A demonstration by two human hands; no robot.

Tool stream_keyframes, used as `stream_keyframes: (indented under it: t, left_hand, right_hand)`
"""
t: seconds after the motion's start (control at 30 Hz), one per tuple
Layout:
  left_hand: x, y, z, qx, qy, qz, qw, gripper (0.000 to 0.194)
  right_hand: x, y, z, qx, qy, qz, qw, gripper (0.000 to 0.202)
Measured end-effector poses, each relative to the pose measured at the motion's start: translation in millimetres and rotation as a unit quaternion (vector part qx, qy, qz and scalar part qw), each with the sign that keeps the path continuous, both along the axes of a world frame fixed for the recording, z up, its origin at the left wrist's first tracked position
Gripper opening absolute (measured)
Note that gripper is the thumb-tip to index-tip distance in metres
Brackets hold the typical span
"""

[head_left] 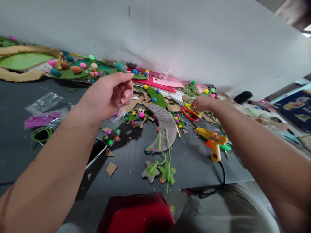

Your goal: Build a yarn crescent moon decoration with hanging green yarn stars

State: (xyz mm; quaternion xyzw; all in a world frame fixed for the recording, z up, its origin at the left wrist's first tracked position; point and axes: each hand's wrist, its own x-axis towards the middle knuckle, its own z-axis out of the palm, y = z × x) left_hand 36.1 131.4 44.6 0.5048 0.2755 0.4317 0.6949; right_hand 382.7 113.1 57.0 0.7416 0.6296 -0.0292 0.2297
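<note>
My left hand (109,95) is raised over the table, its thumb and forefinger pinched and the other fingers curled; anything between the tips is too small to make out. At the back right, the bent fingers of my right hand (203,104) close at the handles of yellow-handled scissors (189,106). Red-handled scissors (190,114) lie right beside them. Between my hands is a crescent moon wrapped in grey yarn (167,124). Green yarn strands run from it to two small yarn-wrapped stars, one grey and green (151,170), one green (167,173).
A yellow hot glue gun (212,139) with a lit red light stands at the right, its black cord trailing off the front edge. A phone (97,152) lies under my left forearm. Cardboard scraps (111,169), felt balls (141,115) and plastic packets (43,103) are strewn about.
</note>
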Motion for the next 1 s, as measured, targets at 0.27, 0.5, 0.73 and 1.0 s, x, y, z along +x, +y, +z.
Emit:
stream_keyframes:
  t: [0.27,0.5,0.73,1.0]
  left_hand:
    - [17.2,-13.3,-11.6,0.194,0.189,-0.088,0.959,0.015]
    - [55.4,-48.0,-31.9,0.416,0.331,-0.238,0.813,0.018]
    - [70.4,-70.5,-53.4,0.517,0.407,-0.234,0.715,0.025]
    - [74.0,-68.4,-50.1,0.505,0.390,-0.229,0.735,0.015]
  right_hand:
    - [5.6,-2.8,-29.4,-0.009,-0.026,0.056,0.998,0.053]
    - [6.8,-1.1,-15.8,0.048,-0.011,0.060,0.997,0.070]
    - [6.6,-8.3,23.0,0.165,-0.027,-0.020,0.986,0.065]
    - [-57.7,-72.8,52.3,0.312,-0.028,0.020,0.950,0.058]
